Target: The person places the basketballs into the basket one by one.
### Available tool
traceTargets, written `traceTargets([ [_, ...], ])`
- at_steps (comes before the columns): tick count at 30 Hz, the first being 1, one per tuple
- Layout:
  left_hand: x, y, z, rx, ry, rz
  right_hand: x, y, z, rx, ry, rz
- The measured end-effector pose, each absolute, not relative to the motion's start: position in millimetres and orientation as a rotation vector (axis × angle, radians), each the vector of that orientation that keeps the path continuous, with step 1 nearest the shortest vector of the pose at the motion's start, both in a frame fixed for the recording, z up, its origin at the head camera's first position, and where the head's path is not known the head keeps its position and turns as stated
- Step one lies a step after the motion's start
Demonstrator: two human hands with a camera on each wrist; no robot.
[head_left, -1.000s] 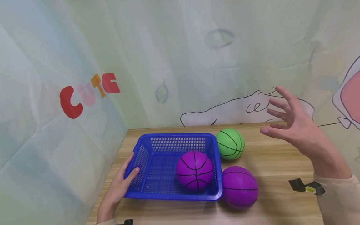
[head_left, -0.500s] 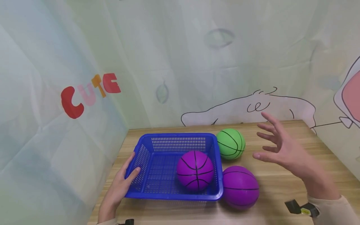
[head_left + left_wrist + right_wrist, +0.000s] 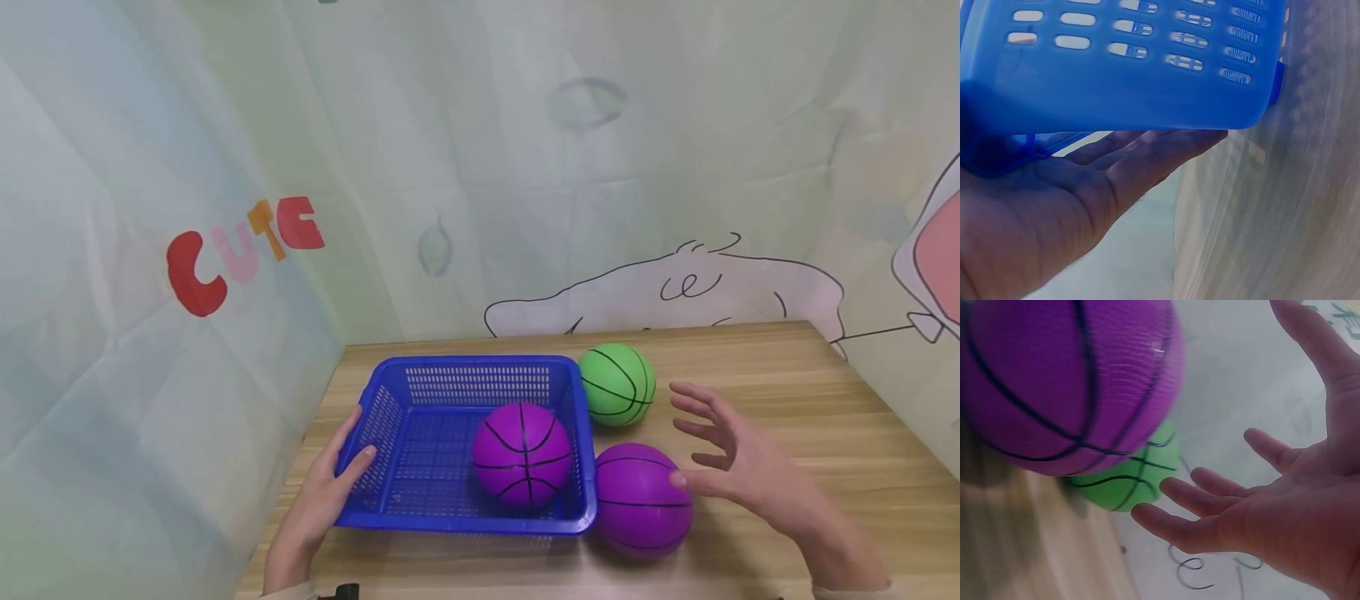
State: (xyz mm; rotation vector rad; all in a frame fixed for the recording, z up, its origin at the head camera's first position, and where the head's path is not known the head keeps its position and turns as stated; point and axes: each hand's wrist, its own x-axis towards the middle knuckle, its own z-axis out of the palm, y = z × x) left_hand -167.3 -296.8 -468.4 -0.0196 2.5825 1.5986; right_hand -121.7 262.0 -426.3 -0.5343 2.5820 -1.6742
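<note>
**Right hand (image 3: 738,467) beside outer purple ball (image 3: 643,508), left hand (image 3: 318,492) on blue basket (image 3: 461,524)**

Outer purple ball: round, glossy vivid purple, thin black seam lines like a basketball, pebbled skin with a small highlight in the right wrist view. Sits on the wooden table (image 3: 795,400), just right of the basket near its front corner; can't tell if it touches the basket wall. Right hand has its fingers spread and slightly bent, thumb well apart from them, palm toward the ball, holding nothing. Thumb tip overlaps the ball's edge in the head view, but the right wrist view shows a gap.

Inner purple ball (image 3: 522,458): same color and black seams, lies inside the basket toward the right side.

Green ball (image 3: 617,383): bright light green, black seams, on the table by the basket's back right corner, behind the outer purple ball.

Basket: blue plastic, rectangular, rounded corners, slotted walls, mesh-like floor. Left hand grips its left side, thumb over the rim, fingers along the outside.

Backdrop (image 3: 600,192): pale cloth, "CUTE" lettering on the left.
</note>
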Motion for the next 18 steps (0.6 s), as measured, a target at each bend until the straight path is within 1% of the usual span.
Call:
traceTargets([
  [12, -167, -297, -470, -0.008, 2.595, 1.595, -108, 252, -464, -0.501, 2.479, -1.715],
  [18, -167, -297, -469, -0.003, 2.595, 1.602, -104, 244, -476, -0.392, 2.389, -1.734],
])
